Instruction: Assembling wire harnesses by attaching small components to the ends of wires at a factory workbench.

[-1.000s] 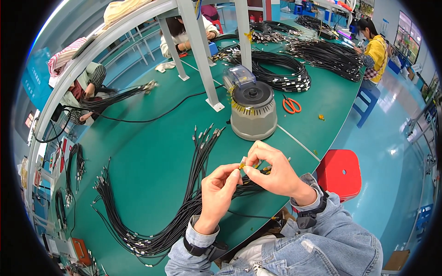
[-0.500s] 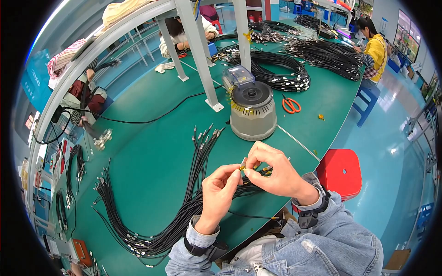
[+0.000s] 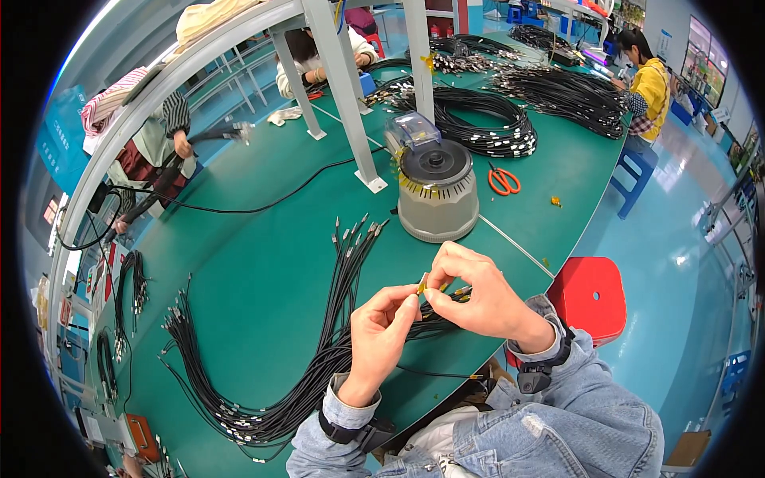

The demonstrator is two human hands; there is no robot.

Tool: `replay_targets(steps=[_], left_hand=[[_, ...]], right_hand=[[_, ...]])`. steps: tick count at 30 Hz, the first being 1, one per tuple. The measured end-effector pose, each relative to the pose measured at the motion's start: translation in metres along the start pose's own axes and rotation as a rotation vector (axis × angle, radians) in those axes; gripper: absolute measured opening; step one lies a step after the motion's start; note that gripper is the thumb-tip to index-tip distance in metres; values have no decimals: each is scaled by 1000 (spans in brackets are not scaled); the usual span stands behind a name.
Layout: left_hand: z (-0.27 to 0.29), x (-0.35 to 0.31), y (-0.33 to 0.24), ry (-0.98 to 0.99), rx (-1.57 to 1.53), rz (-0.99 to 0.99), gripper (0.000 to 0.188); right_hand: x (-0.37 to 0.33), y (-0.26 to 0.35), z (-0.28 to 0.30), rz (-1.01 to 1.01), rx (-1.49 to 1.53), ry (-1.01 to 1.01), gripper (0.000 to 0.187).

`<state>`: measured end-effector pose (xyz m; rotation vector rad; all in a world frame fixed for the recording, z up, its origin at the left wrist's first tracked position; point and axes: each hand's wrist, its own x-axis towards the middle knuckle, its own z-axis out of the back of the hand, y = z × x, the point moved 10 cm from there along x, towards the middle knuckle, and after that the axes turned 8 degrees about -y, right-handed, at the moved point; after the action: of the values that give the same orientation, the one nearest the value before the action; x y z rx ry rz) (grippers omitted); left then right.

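My left hand [image 3: 378, 334] pinches a small silvery cable connector [image 3: 423, 279] between thumb and fingers. At the same spot, the fingertips of my right hand [image 3: 482, 299] are closed on a bit of yellow tape [image 3: 421, 290] against that connector. The fingers partly cover both. Under my hands runs a bundle of black cables [image 3: 315, 374], curving left across the green table, with silvery ends and white labels. Just beyond my right hand stands a round grey tape dispenser [image 3: 437, 199] with yellow tape pieces around its black top.
Orange-handled scissors [image 3: 504, 182] lie right of the dispenser. Coiled black cables [image 3: 486, 119] are farther back. Grey shelf posts [image 3: 351, 103] rise from the table [image 3: 247, 263]. A red stool [image 3: 591, 299] stands at right. Co-workers sit beyond; one at left handles cables.
My right fingers have shifted slightly at the connector, and more yellow tape shows. My left hand stays nearly still. At far left, a co-worker has moved a cable bundle up and right.
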<state>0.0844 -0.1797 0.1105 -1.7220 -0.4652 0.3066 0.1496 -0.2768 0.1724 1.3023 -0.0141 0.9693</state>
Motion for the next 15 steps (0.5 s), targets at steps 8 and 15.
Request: replay_targets(steps=[8,15], left_hand=[[3,4,-9,-87,15,-63,11],[3,5,2,-120,-129,81,11]], right_hand=[[-2,3,0,-6,-15,-15,7],[-7,-15,-3,-189,171,-22,7]])
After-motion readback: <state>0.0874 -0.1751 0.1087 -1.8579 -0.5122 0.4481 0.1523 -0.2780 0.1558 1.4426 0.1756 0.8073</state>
